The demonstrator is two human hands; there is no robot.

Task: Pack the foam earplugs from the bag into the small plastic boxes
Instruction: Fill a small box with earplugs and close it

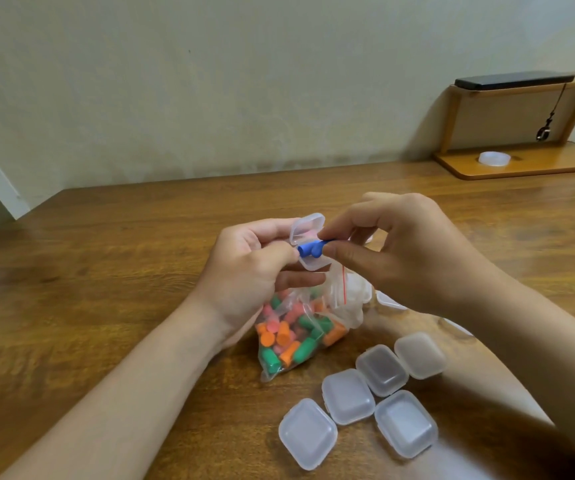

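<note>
Above the bag (296, 336), the left hand (248, 268) grips an open small box (308, 233) while the right hand (397, 251) pinches a blue earplug (310, 249), lying crosswise, tip at the box mouth.

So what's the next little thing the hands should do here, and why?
Probably the right hand should press the blue earplug down into the open box that the left hand holds, then let go: the plug sits at the box's mouth, lid up, not yet fully inside.
</note>
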